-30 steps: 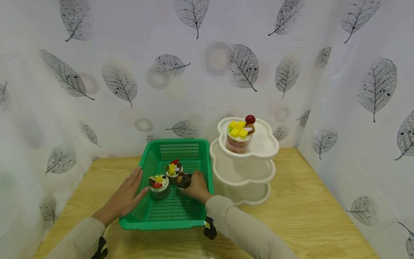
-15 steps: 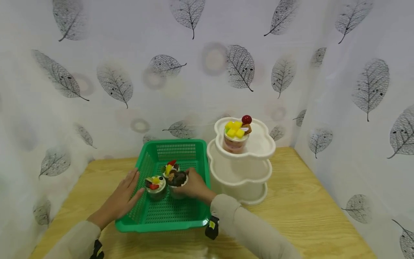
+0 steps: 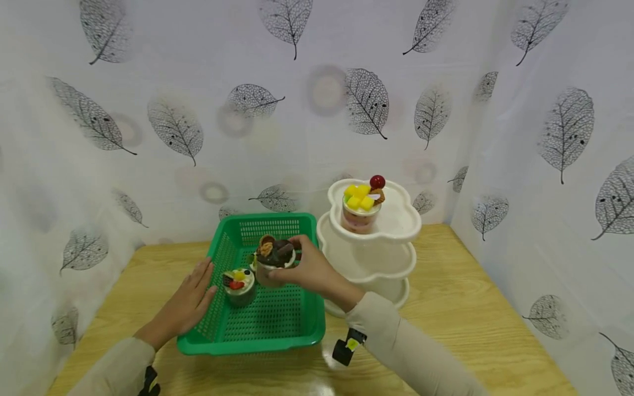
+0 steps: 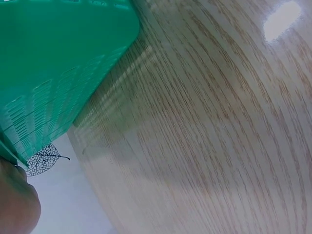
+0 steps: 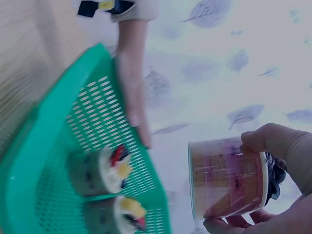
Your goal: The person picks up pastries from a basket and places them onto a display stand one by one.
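Note:
My right hand grips a clear dessert cup with pink and tan layers, raised above the basket floor. Dark chocolate pieces and a walnut-like piece top it in the head view. My left hand rests along the left rim of the green plastic basket, fingers straight. Inside the basket stands a dessert cup with strawberry and yellow fruit. Behind the held cup, mostly hidden in the head view, is another fruit-topped cup; the right wrist view shows both of these side by side.
Right of the basket stands a white three-tier stand with scalloped trays. Its top tray bears a dessert cup with yellow cubes and a cherry. A leaf-print curtain hangs behind the wooden table.
My right hand has lifted the chocolate-topped dessert cup up from the basket floor, after shifting it slightly left. My left hand stays at the basket's rim.

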### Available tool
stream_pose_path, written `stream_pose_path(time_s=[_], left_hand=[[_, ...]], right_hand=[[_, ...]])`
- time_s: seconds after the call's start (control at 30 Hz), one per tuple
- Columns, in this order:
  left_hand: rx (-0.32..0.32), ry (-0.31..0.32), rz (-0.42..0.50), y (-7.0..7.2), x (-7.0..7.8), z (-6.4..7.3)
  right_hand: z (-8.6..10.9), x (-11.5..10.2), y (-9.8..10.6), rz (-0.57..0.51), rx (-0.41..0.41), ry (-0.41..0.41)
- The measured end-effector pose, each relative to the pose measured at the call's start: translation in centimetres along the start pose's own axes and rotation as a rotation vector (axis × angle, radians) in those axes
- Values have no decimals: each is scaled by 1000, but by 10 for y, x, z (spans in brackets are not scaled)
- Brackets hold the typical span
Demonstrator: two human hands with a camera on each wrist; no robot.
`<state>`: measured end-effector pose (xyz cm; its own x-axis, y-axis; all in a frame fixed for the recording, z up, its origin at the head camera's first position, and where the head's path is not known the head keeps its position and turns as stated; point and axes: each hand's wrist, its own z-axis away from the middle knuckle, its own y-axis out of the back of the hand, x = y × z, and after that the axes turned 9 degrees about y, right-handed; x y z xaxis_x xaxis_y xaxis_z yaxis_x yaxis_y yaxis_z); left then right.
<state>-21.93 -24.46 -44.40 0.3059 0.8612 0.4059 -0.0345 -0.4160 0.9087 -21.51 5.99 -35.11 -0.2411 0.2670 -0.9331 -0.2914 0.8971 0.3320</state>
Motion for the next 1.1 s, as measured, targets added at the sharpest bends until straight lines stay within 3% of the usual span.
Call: stream_pose_path(time_s=[0.37, 0.6, 0.77, 0.9, 1.1], left_hand=[[-11, 8, -1, -1, -1, -1], [-20, 11, -5, 0, 0, 0], [-25, 17, -4, 1, 0, 0], [-28, 21, 0, 2, 1, 0], [-32, 26, 1, 2, 1, 0]], right_hand=[[29, -34, 40, -19, 6, 100], [49, -51, 78, 2, 27, 151], [63, -61, 112, 51, 70, 196], [78, -68, 137, 112, 131, 183], [94, -65, 173, 135, 212, 202]])
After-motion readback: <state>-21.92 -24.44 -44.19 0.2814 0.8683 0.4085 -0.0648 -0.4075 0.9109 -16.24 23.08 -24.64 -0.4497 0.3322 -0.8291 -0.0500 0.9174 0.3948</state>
